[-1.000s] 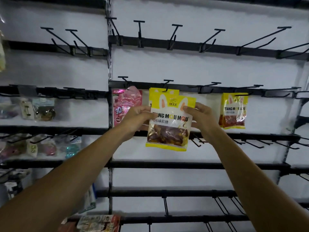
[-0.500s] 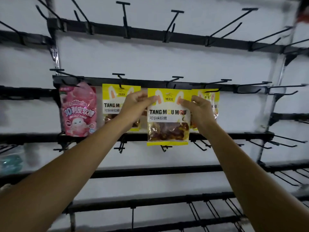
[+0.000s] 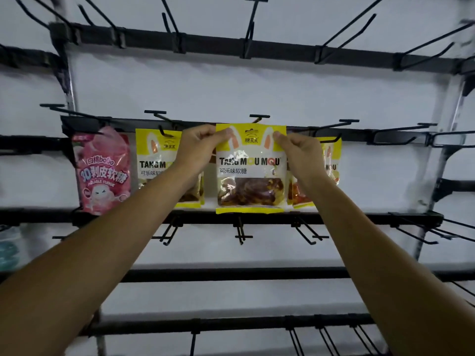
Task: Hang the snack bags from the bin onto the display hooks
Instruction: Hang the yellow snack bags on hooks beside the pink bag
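Left hand (image 3: 198, 147) and right hand (image 3: 299, 150) pinch the yellow gummy bag's (image 3: 250, 170) top corners; best keep it level, hole centred on the hook (image 3: 259, 116).

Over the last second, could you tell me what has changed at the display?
The held yellow bag moved up and right, to the empty hook. The left hand and right hand still pinch its top corners; the pink bag and two hung yellow bags stayed put.
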A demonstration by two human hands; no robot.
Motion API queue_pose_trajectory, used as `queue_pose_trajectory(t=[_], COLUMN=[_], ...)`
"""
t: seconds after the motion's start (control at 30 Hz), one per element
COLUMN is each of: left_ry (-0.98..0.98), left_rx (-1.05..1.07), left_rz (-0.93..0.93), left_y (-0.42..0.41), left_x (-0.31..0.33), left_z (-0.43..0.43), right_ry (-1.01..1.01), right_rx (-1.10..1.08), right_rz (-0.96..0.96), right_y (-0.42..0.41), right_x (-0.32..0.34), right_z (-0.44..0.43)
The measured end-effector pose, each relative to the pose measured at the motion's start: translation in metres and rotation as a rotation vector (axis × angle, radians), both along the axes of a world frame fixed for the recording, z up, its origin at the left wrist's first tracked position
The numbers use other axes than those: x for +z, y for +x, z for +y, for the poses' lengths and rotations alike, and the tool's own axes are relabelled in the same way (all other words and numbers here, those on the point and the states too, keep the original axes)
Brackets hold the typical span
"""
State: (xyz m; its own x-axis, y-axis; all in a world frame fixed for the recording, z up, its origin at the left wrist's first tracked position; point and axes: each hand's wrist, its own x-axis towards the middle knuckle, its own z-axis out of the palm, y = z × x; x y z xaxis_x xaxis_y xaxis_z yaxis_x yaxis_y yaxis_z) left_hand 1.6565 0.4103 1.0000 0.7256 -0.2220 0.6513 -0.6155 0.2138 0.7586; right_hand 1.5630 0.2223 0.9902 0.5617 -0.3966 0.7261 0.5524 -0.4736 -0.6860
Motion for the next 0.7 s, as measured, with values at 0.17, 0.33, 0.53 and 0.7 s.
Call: queue_pose_trajectory(t=[0.17, 0.33, 0.53, 0.7], left_ry=[0.031, -0.003, -0.043, -0.045], left_rx=[0.030, 0.030, 0.004, 0.023], left_rz=[-0.038, -0.061, -0.155, -0.127], left_y=[0.010, 0.014, 0.013, 0.010], left_x=[-0.003, -0.009, -0.014, -0.013], left_z=[-0.008, -0.015, -0.015, -0.016], right_ry=[-0.045, -0.088, -0.105, -0.138], right_rx=[-0.023, -0.018, -0.012, -0.024], right_rz=[-0.028, -0.074, -0.135, -0.142], right_y=[0.014, 0.021, 0.018, 0.021], right_x=[-0.001, -0.002, -0.006, -0.009], right_z=[-0.009, -0.014, -0.017, -0.019])
